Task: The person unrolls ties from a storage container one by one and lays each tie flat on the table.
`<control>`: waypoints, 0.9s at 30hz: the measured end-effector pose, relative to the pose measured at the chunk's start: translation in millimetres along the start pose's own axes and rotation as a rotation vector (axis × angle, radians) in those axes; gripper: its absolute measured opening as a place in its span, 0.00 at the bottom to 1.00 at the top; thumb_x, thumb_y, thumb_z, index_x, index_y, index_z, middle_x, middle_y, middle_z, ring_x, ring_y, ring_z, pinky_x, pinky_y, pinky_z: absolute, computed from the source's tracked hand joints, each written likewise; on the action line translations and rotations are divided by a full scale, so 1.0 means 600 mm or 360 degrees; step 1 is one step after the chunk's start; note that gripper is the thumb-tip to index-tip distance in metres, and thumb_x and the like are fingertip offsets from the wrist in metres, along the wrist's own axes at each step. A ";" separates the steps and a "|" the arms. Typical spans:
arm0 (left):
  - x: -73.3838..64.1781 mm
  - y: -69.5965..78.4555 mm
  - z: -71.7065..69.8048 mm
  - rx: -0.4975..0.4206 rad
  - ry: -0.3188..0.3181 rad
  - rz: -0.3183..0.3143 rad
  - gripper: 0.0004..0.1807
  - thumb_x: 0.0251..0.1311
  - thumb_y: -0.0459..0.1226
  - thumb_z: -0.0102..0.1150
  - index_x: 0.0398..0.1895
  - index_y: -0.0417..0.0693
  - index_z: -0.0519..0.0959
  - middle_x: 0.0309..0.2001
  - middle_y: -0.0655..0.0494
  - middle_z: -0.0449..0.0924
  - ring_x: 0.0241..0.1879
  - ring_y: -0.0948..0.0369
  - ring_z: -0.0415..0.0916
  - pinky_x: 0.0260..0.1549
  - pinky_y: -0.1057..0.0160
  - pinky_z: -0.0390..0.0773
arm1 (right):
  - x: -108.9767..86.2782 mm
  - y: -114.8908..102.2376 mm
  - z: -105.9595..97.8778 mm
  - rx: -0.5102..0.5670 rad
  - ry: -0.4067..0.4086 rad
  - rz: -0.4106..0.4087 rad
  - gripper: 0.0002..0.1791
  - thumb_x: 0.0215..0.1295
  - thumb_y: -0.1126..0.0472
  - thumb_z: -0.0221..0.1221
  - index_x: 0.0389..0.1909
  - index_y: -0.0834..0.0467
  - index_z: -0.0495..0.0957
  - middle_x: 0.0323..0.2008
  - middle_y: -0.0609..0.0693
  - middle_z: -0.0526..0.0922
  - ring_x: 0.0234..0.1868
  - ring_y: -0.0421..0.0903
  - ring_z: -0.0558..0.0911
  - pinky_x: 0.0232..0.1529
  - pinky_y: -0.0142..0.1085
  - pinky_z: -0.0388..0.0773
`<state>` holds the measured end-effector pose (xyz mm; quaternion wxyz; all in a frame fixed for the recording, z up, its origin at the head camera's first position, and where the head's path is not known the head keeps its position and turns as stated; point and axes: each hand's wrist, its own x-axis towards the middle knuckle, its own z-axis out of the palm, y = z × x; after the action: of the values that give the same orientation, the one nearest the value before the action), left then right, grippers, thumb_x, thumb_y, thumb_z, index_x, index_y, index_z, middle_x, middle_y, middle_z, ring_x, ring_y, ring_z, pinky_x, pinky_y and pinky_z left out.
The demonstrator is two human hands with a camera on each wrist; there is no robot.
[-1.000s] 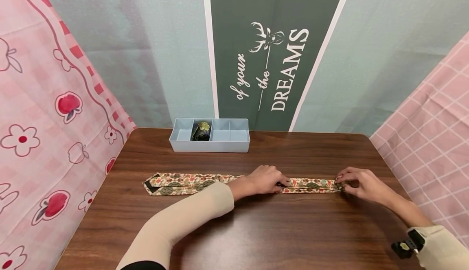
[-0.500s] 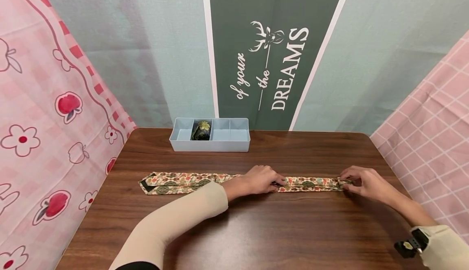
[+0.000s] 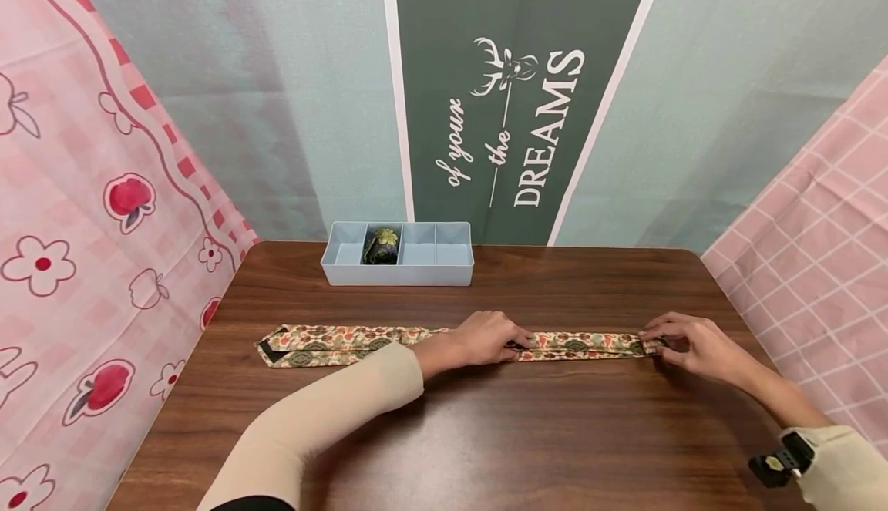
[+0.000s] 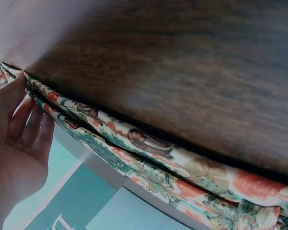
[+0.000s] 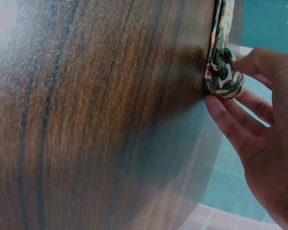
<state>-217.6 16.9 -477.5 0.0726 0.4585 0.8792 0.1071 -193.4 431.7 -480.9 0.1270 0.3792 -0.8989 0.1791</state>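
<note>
A floral necktie [image 3: 579, 347] lies lengthwise across the wooden table, its wide pointed end [image 3: 277, 345] with dark lining at the left. My left hand [image 3: 482, 337] grips it near the middle; in the left wrist view the tie [image 4: 156, 148] runs in long folds from that hand's thumb and fingertips. At the narrow right end, my right hand [image 3: 697, 349] pinches a small coil of the tie between thumb and fingers. The coil [image 5: 230, 91] shows loose, with an open centre, in the right wrist view, low at the table surface.
A light blue divided box [image 3: 395, 276] stands at the table's back edge. One compartment holds a dark rolled necktie [image 3: 381, 247] with a yellow-green flower pattern. Fabric curtains [image 3: 333, 95] hang behind the wooden table [image 3: 555, 449] and on both sides.
The tie has slid a little to the left, together with my left hand. My right hand has shifted slightly right, its fingers still at the coiled end.
</note>
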 end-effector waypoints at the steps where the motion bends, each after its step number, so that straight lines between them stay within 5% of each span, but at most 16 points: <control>1: -0.001 -0.001 0.000 -0.0001 -0.0001 0.0000 0.20 0.71 0.43 0.69 0.64 0.64 0.85 0.68 0.71 0.79 0.61 0.64 0.82 0.50 0.62 0.85 | 0.000 -0.001 0.000 -0.0002 0.0000 0.0025 0.25 0.42 0.76 0.78 0.43 0.51 0.91 0.44 0.50 0.87 0.38 0.34 0.85 0.31 0.21 0.77; 9: -0.007 -0.004 -0.004 -0.0001 -0.0011 0.0006 0.19 0.71 0.43 0.69 0.64 0.63 0.86 0.68 0.71 0.79 0.61 0.63 0.82 0.51 0.60 0.85 | -0.004 -0.005 0.005 -0.0043 0.0034 0.0237 0.17 0.48 0.64 0.82 0.39 0.46 0.91 0.44 0.50 0.88 0.35 0.35 0.85 0.31 0.24 0.78; 17: -0.014 -0.007 -0.005 -0.0001 -0.0023 0.0015 0.19 0.72 0.42 0.68 0.65 0.63 0.85 0.68 0.69 0.79 0.61 0.63 0.83 0.50 0.61 0.85 | -0.004 0.000 0.006 -0.0089 0.0141 0.0147 0.22 0.39 0.70 0.82 0.35 0.48 0.88 0.38 0.46 0.89 0.34 0.35 0.86 0.31 0.21 0.78; 27: -0.024 -0.012 -0.002 -0.0018 -0.0018 0.0013 0.19 0.72 0.41 0.67 0.65 0.62 0.85 0.69 0.68 0.79 0.57 0.64 0.84 0.48 0.62 0.85 | -0.011 0.005 0.002 -0.0050 0.0136 0.0154 0.24 0.39 0.75 0.80 0.38 0.52 0.87 0.34 0.47 0.90 0.35 0.31 0.87 0.32 0.19 0.78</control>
<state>-215.5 1.1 -477.5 0.0798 0.4624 0.8762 0.1099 -191.0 437.5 -485.3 0.1622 0.3254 -0.9126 0.1870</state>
